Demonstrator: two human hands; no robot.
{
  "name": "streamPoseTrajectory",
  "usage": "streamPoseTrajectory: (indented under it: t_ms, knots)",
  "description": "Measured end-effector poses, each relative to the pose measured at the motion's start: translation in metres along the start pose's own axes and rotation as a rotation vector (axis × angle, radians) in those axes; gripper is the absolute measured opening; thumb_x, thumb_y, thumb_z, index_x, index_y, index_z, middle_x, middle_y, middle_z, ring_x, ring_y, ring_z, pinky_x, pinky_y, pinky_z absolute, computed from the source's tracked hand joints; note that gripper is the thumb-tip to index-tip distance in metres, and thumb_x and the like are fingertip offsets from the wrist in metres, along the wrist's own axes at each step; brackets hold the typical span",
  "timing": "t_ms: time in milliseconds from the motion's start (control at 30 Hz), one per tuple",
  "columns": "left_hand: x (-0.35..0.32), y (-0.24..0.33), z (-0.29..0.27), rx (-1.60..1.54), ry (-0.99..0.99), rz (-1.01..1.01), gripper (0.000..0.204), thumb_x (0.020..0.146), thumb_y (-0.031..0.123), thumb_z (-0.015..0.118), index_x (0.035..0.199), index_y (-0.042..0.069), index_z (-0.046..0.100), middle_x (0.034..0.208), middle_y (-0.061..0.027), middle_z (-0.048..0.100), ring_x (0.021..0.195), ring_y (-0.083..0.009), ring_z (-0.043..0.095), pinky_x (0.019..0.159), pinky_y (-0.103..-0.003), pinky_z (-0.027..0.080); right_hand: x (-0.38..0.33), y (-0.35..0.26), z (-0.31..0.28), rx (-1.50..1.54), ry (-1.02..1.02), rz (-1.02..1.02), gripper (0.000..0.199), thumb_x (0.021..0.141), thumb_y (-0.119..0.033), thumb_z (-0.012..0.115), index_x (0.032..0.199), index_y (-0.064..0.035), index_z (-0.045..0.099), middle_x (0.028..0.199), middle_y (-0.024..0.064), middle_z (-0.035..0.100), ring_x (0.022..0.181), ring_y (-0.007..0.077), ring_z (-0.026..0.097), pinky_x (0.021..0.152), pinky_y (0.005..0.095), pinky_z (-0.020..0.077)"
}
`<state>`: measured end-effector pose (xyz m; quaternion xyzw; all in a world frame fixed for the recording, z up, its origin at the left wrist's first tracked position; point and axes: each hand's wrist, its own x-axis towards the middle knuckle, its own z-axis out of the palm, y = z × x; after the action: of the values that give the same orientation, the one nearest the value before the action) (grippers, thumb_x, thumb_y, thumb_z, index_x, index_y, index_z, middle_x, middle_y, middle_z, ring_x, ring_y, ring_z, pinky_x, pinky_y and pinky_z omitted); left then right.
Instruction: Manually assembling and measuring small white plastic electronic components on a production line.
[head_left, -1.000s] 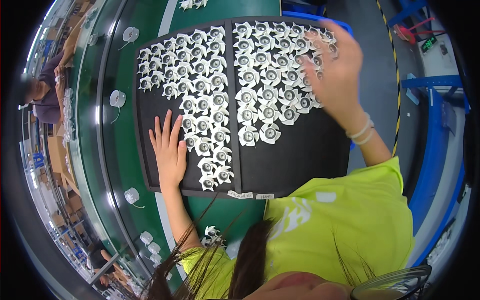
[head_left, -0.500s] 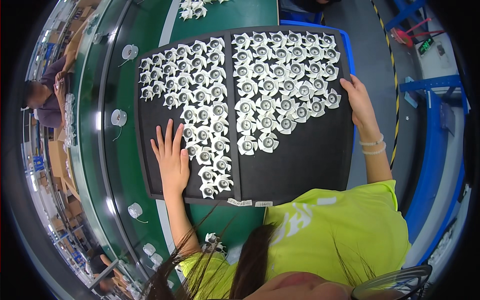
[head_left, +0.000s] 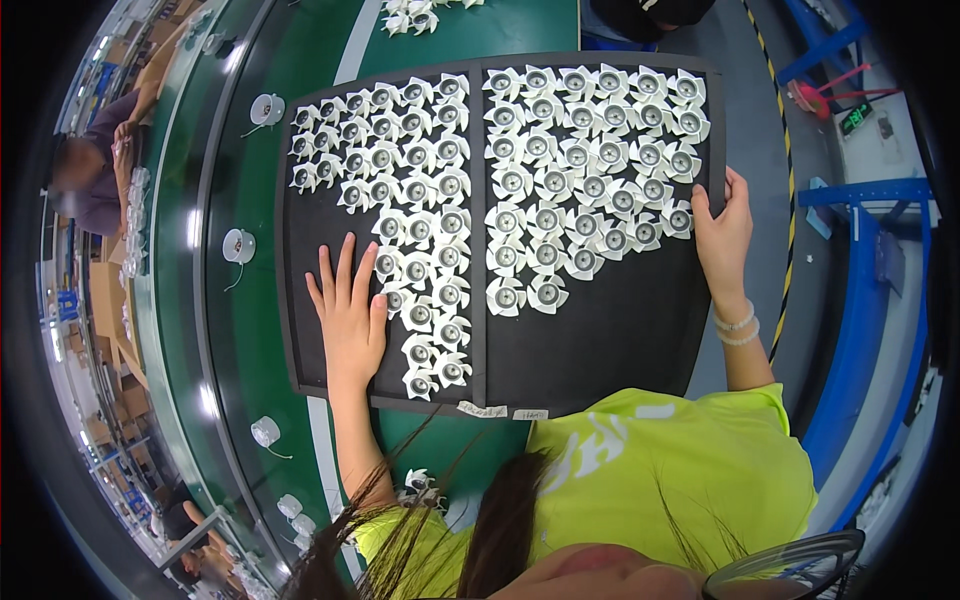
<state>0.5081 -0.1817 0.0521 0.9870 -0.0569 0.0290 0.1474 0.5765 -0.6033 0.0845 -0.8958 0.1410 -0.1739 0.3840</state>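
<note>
A wide black tray [head_left: 600, 350] with a centre divider lies in front of me, bearing many white fan impellers [head_left: 554, 182] in rows on both halves. My left hand [head_left: 350, 325] rests palm down on the tray's left half, fingers spread, its fingertips beside the impellers. At the tray's right edge, my right hand [head_left: 722, 240] grips the rim, thumb on top and the other fingers partly hidden beyond the edge. Two small paper labels [head_left: 482, 410] are stuck on the near rim.
Left of the tray runs a green conveyor [head_left: 235, 340] carrying white motor-like parts with wires [head_left: 239, 245]. A person [head_left: 100, 170] works across it. More impellers [head_left: 425, 15] sit beyond the tray. Blue metal racking [head_left: 860, 195] stands on the right, past a yellow-black floor line [head_left: 790, 200].
The tray has shifted a little to the right and covers the blue edge that showed beside it. My right hand has moved right and slightly nearer with the rim; my left hand stays on the tray.
</note>
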Motion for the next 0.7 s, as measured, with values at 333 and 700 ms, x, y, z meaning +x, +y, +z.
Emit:
streamPoseTrajectory:
  t_ms: [333,700]
  knots:
    - [0.001,0.002,-0.003,0.009,-0.012,-0.020,0.053,0.100,0.027,0.039,0.153,0.018,0.042,0.163,-0.0056,0.031,0.153,-0.0363,0.016,0.122,-0.057,0.004,-0.010,-0.004,0.007,0.075,0.125,-0.063,0.036,0.094,-0.006,0.061,0.127,0.0035,0.054,0.108,0.0130,0.069,0.092,0.0166,0.064,0.082,0.0261,0.0491]
    - [0.001,-0.001,-0.004,-0.028,-0.006,-0.021,0.053,0.101,0.031,0.044,0.153,0.023,0.043,0.163,-0.0050,0.030,0.153,-0.0384,0.016,0.121,-0.062,0.008,0.000,0.032,0.011,0.210,0.117,0.033,0.027,0.091,-0.002,0.056,0.118,0.0015,0.059,0.095,0.0074,0.066,0.079,0.0123,0.055,0.075,0.0215,0.0428]
